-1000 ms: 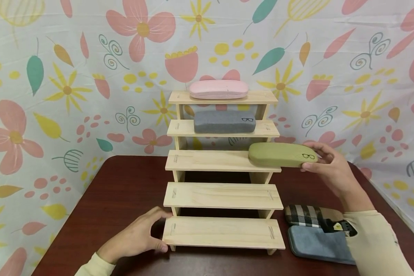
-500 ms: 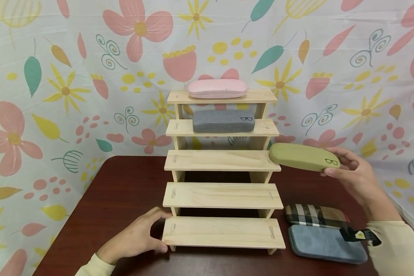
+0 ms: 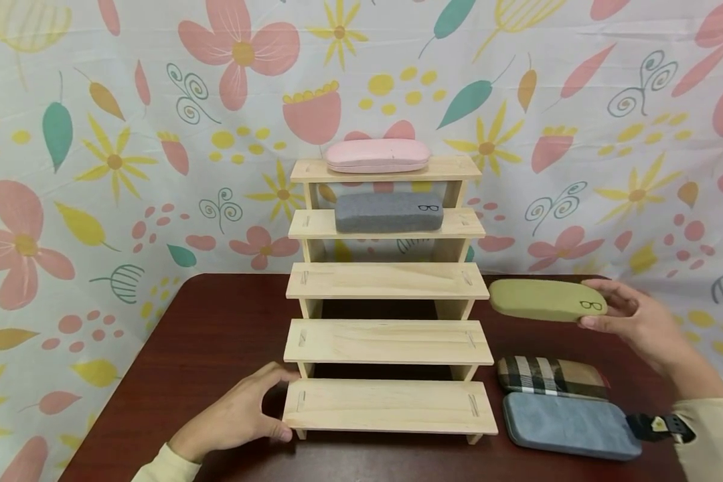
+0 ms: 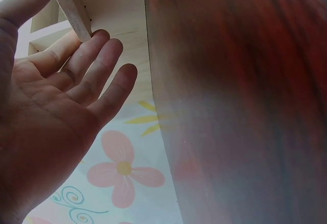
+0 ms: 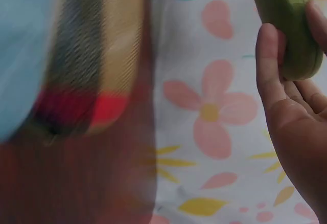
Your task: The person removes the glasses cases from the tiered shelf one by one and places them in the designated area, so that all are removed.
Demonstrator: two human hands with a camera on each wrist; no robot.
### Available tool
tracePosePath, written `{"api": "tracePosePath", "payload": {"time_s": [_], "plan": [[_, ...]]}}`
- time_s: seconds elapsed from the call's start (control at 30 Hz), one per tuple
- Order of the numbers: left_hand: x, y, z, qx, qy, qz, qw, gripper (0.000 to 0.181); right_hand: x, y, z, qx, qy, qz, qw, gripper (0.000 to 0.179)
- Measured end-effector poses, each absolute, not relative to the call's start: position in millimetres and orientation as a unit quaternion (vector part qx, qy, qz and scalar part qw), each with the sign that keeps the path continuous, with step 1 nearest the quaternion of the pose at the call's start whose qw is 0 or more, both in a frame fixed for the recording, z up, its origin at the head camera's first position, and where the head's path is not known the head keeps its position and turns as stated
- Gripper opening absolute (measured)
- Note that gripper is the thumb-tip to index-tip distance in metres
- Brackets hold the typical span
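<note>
A green glasses case (image 3: 539, 300) with a small glasses print is held by its right end in my right hand (image 3: 645, 325), thumb in front and fingers behind. It hangs just right of the third step of a stepped wooden display stand (image 3: 385, 406). In the right wrist view the thumb and fingers grip the case's end (image 5: 301, 55). My left hand (image 3: 235, 412) holds the left end of the lowest step, thumb at the front corner, index finger at the back. A pink glasses case (image 3: 377, 155) lies on the top step, a grey-blue glasses case (image 3: 389, 213) on the second.
Right of the stand, a plaid glasses case (image 3: 551, 376) and a light blue glasses case (image 3: 572, 425) lie on the dark red-brown table (image 3: 217, 328), near my right forearm. A flower-patterned cloth (image 3: 126, 100) hangs behind.
My right hand has drawn the green glasses case rightward off the third step, then lowered it slightly beside the stand. My left hand has stayed at the lowest step.
</note>
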State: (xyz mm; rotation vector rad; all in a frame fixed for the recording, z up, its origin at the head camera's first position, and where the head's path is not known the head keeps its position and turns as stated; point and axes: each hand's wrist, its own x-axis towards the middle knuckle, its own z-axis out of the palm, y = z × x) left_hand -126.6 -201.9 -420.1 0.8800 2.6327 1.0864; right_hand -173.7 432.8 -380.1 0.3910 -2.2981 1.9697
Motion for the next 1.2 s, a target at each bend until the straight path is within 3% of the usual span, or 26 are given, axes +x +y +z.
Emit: {"api": "tracePosePath", "payload": {"time_s": [0.3, 0.5, 0.8, 1.2], "plan": [[-127.9, -202.5, -420.6, 0.296, 0.882, 0.360, 0.072, 0.070, -172.9, 453.5, -403.1, 0.066, -0.904, 0.423, 0.000, 0.062], [-127.3, -202.5, -420.3, 0.291, 0.881, 0.364, 0.084, 0.069, -175.1, 458.2, -418.3, 0.078, -0.921, 0.380, -0.044, 0.071], [-126.3, -202.4, -419.7, 0.288, 0.879, 0.369, 0.086, 0.068, -173.9, 459.6, -415.8, 0.077, -0.910, 0.383, -0.136, 0.065], [-127.2, -202.1, -421.5, 0.286, 0.880, 0.370, 0.085, 0.067, -173.3, 439.8, -421.0, 0.082, -0.936, 0.335, -0.073, 0.055]]}}
